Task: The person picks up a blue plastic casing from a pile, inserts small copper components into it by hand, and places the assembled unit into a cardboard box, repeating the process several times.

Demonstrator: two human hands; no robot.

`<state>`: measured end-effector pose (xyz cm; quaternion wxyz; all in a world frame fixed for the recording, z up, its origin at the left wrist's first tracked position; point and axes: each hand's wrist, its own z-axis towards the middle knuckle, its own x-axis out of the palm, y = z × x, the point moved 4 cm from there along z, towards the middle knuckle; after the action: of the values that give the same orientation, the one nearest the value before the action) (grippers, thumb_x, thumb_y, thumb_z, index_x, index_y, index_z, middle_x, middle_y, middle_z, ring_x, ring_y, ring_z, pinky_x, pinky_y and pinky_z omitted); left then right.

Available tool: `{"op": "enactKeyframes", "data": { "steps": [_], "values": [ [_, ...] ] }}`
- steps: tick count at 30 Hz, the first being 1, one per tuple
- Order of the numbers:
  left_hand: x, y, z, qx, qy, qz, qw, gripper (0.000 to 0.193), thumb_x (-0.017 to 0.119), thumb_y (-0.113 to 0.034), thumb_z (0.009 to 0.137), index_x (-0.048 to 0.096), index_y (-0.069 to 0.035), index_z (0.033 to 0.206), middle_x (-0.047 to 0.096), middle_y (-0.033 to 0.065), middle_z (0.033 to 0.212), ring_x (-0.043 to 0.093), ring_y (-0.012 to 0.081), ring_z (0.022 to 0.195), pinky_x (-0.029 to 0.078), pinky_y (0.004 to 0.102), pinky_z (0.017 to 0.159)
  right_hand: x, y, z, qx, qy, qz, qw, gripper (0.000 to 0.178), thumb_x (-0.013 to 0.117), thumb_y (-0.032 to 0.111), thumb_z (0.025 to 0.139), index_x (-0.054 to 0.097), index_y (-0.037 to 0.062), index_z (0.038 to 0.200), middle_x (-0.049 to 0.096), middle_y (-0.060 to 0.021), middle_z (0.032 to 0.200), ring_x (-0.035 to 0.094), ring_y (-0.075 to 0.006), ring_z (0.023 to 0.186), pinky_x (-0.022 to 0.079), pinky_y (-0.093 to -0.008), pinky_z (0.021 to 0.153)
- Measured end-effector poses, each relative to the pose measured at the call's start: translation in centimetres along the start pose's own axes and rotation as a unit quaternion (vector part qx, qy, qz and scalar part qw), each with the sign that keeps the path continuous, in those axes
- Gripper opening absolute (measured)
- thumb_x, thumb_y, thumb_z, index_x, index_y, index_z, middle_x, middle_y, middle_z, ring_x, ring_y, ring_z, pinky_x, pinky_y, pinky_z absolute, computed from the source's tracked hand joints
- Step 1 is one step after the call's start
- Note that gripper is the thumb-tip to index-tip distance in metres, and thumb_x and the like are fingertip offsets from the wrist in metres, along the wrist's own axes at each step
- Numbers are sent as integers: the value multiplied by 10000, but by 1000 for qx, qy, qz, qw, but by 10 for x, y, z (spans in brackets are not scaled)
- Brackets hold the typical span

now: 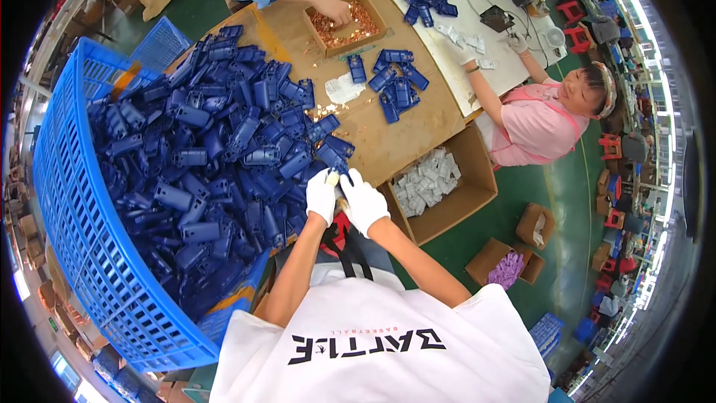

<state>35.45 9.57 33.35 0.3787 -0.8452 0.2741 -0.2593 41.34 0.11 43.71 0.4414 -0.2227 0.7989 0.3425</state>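
My left hand (321, 195) and my right hand (362, 203), both in white gloves, meet at the table's near edge. Their fingers close on a dark blue plastic casing (340, 168), mostly hidden by the gloves. Something yellowish shows at the left hand's fingertips. Beside my left hand, a heap of dark blue plastic casings (246, 134) spills from a big blue plastic basket (82, 157) onto the table. Just beyond my fingers lie a few more casings, with small copper-coloured pieces (321, 112) scattered near them.
Across the brown table (440, 108), a co-worker's hand (333, 9) reaches into a cardboard tray (377, 36) of copper-coloured pieces. More casings (397, 83) lie there. A box (477, 205) of small silvery-white packets stands right of my hands. Another person in pink (541, 119) works at a white table (477, 7).
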Motion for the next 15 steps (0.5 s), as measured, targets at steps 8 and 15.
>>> {"op": "enactKeyframes", "data": {
  "steps": [8, 15],
  "values": [
    [52, -26, -41, -20, 19, -99, 995, 241, 497, -162, 1007, 666, -12, 1088, 655, 54, 935, 602, 150, 756, 503, 293, 674, -11, -35, -37, -12, -120, 98, 988, 509, 684, 220, 824, 469, 140, 1278, 467, -181, 1325, 665, -362, 838, 549, -482, 699],
    [85, -28, -63, -7, 4, -83, 997, 272, 485, -171, 1006, 637, -3, 1156, 667, 72, 1015, 648, 172, 862, 539, 308, 772, -35, -62, -60, -59, -137, 101, 984, 493, 682, 196, 802, 516, 189, 1266, 479, -177, 1302, 670, -373, 806, 553, -487, 687]
  ]
}}
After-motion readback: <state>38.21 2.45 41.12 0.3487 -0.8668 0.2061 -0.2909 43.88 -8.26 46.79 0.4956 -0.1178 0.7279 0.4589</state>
